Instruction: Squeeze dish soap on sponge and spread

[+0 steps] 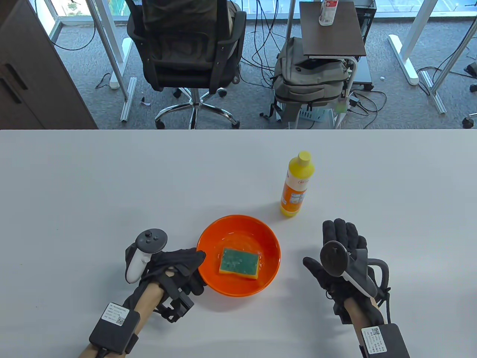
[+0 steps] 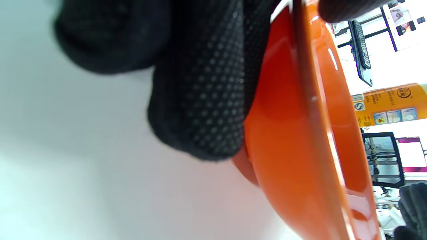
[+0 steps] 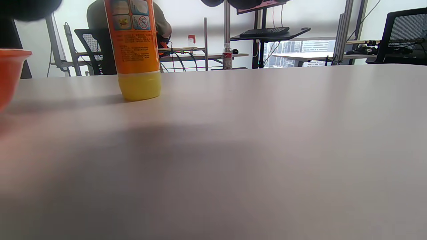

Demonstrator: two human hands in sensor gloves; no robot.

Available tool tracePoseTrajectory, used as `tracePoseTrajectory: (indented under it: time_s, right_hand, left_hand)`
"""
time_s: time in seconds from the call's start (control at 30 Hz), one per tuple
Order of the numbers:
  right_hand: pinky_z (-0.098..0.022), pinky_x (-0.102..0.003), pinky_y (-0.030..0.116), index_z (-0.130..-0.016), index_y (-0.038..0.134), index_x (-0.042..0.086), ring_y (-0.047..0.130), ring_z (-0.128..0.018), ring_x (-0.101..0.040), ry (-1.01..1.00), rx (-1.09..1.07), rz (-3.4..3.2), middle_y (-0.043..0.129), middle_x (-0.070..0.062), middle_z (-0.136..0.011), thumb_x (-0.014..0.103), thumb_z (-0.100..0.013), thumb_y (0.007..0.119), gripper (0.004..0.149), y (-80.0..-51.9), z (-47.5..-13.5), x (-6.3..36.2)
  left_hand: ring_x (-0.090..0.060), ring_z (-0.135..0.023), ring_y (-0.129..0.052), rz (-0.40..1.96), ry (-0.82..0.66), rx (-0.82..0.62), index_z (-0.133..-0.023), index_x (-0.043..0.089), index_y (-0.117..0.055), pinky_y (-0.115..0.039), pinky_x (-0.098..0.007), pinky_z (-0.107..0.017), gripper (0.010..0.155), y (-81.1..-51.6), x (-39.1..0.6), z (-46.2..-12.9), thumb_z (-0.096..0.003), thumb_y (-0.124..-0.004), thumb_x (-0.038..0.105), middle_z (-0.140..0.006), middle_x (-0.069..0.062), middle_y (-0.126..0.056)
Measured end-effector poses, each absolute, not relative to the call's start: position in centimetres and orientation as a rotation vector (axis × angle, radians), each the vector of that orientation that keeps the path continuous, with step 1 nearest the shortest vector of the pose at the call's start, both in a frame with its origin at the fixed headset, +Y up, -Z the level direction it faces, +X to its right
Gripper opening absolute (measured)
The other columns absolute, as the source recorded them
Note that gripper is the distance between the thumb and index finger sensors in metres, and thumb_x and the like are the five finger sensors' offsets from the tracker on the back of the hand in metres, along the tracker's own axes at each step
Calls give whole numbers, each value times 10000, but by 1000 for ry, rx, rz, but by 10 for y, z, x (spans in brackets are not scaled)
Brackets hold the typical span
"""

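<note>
An orange bowl (image 1: 269,242) sits on the white table with a green-topped yellow sponge (image 1: 238,263) lying flat inside it. My left hand (image 1: 186,266) grips the bowl's left rim; in the left wrist view my fingers (image 2: 206,100) press the bowl's outer wall (image 2: 293,140). A yellow dish soap bottle (image 1: 296,184) with an orange label stands upright behind the bowl, cap on. It also shows in the right wrist view (image 3: 135,50). My right hand (image 1: 341,248) is open, palm down, empty, on or just above the table right of the bowl and in front of the bottle.
The white table (image 1: 93,186) stretches wide around the bowl. Beyond its far edge are an office chair (image 1: 186,48), a grey backpack (image 1: 309,78) and a small side table (image 1: 331,30) on the floor.
</note>
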State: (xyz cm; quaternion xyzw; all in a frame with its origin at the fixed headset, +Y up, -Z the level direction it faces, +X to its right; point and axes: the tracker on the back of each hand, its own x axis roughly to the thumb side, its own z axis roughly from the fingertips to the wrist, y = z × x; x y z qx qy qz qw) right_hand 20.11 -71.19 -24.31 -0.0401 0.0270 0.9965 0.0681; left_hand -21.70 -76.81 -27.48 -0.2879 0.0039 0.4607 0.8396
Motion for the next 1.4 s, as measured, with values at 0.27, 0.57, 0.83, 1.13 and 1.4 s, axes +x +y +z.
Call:
tracePoseTrajectory:
  time_s: [0.27,0.57,0.83,1.13,1.4]
  right_hand:
    - [-786,-546,405,-1054,165,258,371,-1084,-382,58,-262,2739,251,-73,-1161,718,-321,689,1012,-710,-278,205]
    - [-803,-519,403,-1040,129,288,373,-1096,-349,4,-410,2311,228,-29,-1163,730,-283,769,1086,-709,-334,196]
    - [-813,-523,383,-1047,228,350,402,-1112,-316,-13,-442,2013,309,37,-1171,683,-226,899,1111,-723,-366,180]
    - [-794,-541,444,-945,624,487,633,-1076,-249,-104,-495,1975,683,139,-1064,645,-206,971,831,-722,-367,180]
    - [-804,-582,446,-927,625,526,698,-1064,-226,-160,-224,1969,753,162,-1018,684,-220,958,797,-677,-335,179]
  left_hand:
    - [-361,-737,-1013,572,-49,-237,-1069,161,-538,-828,-521,-555,773,-724,-232,-267,-437,-661,588,-960,-163,-828]
    - [-369,-1021,-768,201,4,8,-1088,245,-494,-670,-596,-716,775,-705,-248,-261,-422,-658,606,-1131,-118,-588]
    - [-339,-1031,-773,160,19,104,-1081,279,-523,-668,-587,-733,756,-697,-252,-259,-414,-663,607,-1134,-61,-606]
    - [-326,-1035,-779,196,-43,147,-1080,292,-528,-672,-587,-737,759,-682,-239,-254,-410,-669,619,-1135,-48,-618]
    - [-306,-1066,-750,482,-207,203,-1086,329,-521,-657,-587,-758,768,-631,-208,-243,-405,-692,642,-1149,-17,-608]
